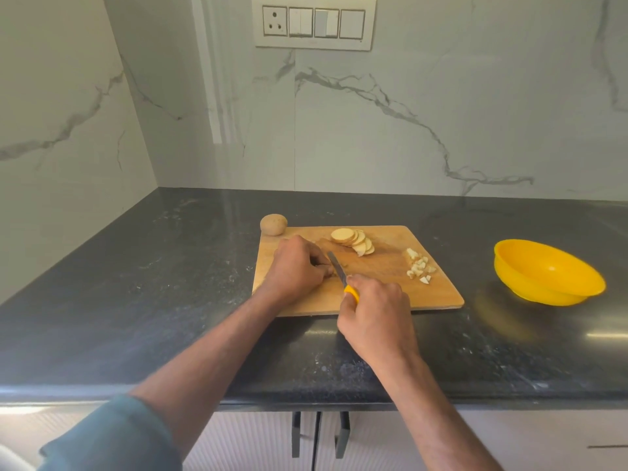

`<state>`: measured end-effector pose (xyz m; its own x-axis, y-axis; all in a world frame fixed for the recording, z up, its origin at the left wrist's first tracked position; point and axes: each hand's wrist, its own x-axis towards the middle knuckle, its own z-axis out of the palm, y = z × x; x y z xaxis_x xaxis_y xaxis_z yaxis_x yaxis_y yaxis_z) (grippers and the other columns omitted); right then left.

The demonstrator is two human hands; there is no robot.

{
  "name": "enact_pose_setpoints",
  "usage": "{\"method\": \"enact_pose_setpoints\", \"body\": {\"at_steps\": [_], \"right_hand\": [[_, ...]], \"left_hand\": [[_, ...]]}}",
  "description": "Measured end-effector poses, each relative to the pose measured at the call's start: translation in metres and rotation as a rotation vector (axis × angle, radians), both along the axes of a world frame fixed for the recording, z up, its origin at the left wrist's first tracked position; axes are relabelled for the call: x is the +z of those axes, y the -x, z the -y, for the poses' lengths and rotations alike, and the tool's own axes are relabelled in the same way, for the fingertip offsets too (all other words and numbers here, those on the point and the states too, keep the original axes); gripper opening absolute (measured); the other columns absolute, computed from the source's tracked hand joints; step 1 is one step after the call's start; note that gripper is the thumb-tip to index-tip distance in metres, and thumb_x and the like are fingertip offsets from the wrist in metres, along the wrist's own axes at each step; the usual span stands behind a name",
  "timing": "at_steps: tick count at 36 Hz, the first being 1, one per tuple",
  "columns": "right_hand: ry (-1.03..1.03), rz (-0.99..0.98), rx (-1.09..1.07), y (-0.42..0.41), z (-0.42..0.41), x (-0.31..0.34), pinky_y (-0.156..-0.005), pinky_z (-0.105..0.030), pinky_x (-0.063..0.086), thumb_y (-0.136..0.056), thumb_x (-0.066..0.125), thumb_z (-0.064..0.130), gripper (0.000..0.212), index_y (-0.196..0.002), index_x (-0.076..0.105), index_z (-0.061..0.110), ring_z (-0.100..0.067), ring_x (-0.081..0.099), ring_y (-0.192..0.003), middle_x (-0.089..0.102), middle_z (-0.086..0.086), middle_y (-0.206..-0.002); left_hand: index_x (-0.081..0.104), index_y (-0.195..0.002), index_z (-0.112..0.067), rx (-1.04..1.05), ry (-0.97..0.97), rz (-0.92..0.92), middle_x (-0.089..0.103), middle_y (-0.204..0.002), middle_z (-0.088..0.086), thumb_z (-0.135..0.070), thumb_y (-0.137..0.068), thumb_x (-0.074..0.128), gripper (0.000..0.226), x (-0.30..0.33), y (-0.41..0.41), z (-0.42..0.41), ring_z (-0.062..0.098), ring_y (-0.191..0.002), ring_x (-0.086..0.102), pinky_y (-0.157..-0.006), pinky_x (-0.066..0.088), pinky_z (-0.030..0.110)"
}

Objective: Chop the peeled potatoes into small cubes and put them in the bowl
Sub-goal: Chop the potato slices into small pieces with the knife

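A wooden cutting board lies on the dark counter. My left hand rests curled on the board's left part, its fingertips holding down a potato piece that is mostly hidden. My right hand grips the yellow handle of a knife, whose blade points up-left right beside my left fingers. A fan of round potato slices lies at the board's back. A small heap of potato cubes sits at the board's right. A whole potato stands off the board's back left corner. The yellow bowl is empty.
The dark stone counter runs to a marble wall behind and on the left. A switch panel hangs on the wall. Cabinet door handles show below the counter's front edge.
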<state>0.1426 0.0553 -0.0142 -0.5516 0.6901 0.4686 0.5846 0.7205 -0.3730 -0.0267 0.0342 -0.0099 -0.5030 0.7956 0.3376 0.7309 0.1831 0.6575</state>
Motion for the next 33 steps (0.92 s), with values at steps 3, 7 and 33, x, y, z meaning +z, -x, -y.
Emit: {"method": "enact_pose_setpoints", "body": {"at_steps": [3, 7, 33], "right_hand": [[0.011, 0.007, 0.009, 0.001, 0.0, 0.0, -0.066, -0.03, 0.048, -0.09, 0.058, 0.023, 0.026, -0.113, 0.07, 0.021, -0.025, 0.067, -0.08, 0.074, 0.0, -0.089], [0.023, 0.011, 0.022, 0.002, -0.001, 0.0, -0.06, -0.024, 0.042, -0.091, 0.057, 0.023, 0.025, -0.112, 0.07, 0.022, -0.022, 0.063, -0.076, 0.073, 0.0, -0.088], [-0.005, 0.09, 0.064, 0.016, 0.001, 0.012, -0.061, -0.023, 0.047, -0.092, 0.056, 0.014, 0.022, -0.111, 0.067, 0.013, -0.016, 0.052, -0.07, 0.07, -0.003, -0.089]], "left_hand": [[0.082, -0.076, -0.014, -0.007, 0.002, -0.002, 0.075, -0.074, -0.007, -0.01, -0.081, 0.083, 0.006, 0.0, 0.0, 0.0, 0.005, -0.073, 0.067, -0.074, 0.058, 0.027], [0.082, -0.076, -0.013, -0.02, -0.004, 0.005, 0.075, -0.072, -0.007, -0.008, -0.081, 0.083, 0.007, 0.0, 0.002, 0.0, 0.004, -0.071, 0.067, -0.066, 0.053, 0.019], [0.079, -0.07, -0.011, -0.066, -0.041, 0.015, 0.07, -0.068, -0.015, 0.003, -0.079, 0.078, 0.017, 0.001, 0.001, 0.0, 0.002, -0.075, 0.067, -0.07, 0.052, 0.015]]}}
